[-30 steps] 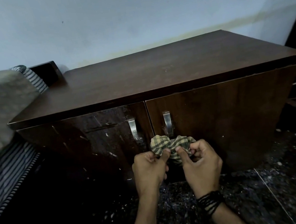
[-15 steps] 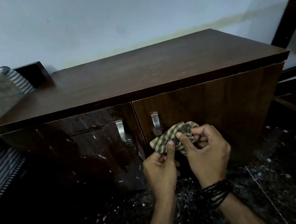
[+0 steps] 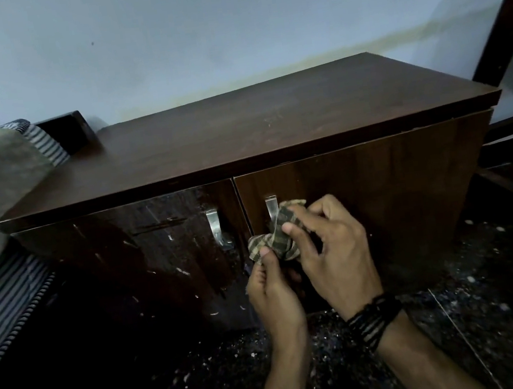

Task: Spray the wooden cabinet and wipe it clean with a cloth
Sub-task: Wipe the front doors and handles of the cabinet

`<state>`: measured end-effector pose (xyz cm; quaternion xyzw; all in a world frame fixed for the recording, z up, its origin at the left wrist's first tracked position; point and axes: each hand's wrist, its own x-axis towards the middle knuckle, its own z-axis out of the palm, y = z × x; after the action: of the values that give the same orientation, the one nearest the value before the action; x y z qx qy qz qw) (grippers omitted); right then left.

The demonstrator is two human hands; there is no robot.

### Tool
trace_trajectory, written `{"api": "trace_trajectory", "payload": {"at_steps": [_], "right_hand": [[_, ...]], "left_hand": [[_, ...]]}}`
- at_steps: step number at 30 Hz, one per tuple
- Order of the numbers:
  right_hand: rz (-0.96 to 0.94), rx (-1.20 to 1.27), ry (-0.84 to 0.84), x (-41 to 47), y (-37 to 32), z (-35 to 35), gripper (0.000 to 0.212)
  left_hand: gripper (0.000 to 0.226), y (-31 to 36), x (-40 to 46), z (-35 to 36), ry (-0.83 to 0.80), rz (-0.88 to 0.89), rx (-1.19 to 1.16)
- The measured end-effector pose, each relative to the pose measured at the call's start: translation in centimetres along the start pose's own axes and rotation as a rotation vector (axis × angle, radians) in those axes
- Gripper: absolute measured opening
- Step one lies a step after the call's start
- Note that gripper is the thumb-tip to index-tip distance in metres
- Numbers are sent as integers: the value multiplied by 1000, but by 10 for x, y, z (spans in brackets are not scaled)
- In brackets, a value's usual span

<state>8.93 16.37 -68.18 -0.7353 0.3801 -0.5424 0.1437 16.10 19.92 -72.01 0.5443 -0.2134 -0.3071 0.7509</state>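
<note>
Pale wall (image 3: 194,32) behind, dark speckled floor (image 3: 492,310) below; the wooden cabinet (image 3: 272,127) stands between them, doors closed, left door (image 3: 145,248) streaked and glossy, a metal handle (image 3: 271,207) on the right door. Checked cloth (image 3: 282,238), bunched, sits in front of the right door just beside that handle, at about 5 o'clock from it. Left hand (image 3: 273,293) pinches the cloth's lower edge with thumb on top; right hand (image 3: 334,249), dark wristband (image 3: 374,319) on its wrist, has fingers curled round the upper part.

Dark wooden cabinet (image 3: 272,127), doors closed, crumpled checked cloth (image 3: 278,235) by right door handle
</note>
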Motion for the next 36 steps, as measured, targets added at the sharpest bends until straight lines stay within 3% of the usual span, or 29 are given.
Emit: {"api": "trace_trajectory", "payload": {"at_steps": [4,7,10,15,20,28,36], "right_hand": [[-7,-15,-25,-4,3,0,24],[-57,55,51,8,-6,-4,22],[-86,75,73,11,-5,-2,24],[-17,-6,-36,-9,8,6,25],[23,-53,-111,-4,4,-1,24],[351,188,161,-38,-5,15,13],[477,128,109,-47,10,31,14]], "left_hand": [[53,3,4,-6,15,33,139],[39,18,-1,-6,9,222,136],[38,27,3,-8,-39,366,234],[42,21,13,-16,-76,181,346],[43,30,14,-19,-96,149,406],[45,56,26,-21,-116,311,598],[47,64,31,-23,-142,166,724]]}}
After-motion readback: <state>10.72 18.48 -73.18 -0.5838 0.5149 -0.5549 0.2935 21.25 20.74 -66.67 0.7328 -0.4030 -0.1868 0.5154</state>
